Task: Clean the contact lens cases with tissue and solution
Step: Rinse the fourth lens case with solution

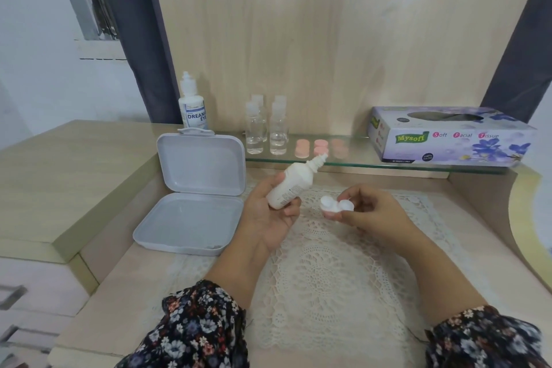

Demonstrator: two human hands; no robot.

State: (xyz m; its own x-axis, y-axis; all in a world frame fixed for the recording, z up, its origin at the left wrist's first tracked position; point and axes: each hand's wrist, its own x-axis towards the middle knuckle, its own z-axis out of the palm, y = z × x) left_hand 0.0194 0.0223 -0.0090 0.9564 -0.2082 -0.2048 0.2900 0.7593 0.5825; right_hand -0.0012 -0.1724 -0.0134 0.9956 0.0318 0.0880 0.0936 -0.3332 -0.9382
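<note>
The left hand (268, 212) curls around a white solution bottle (294, 185), held tilted with its nozzle aimed up and to the right, over the lace mat (328, 272) on the counter (125, 278). The right hand (370, 212) pinches a contact lens case (336, 206) by its right edge, held just above the mat; two white round parts show on top and a pink part beneath, though whether the wells are open or capped cannot be told. Step in hand appears to be the solution stage: bottle and case are near each other, not touching. The next move likely calls for tipping the nozzle down over the case while keeping it level, with a light squeeze to avoid overflow onto the mat. Count: two solution bottles, one in hand and one labelled bottle (192, 104) standing at the back; four small clear bottles (267, 128) on the glass shelf (358, 163); about five pink round pieces (321, 146) on the shelf, partly blurred; one tissue box (448, 137); one open grey hinged box (194, 191); one case in hand. No tissue is drawn yet.
</note>
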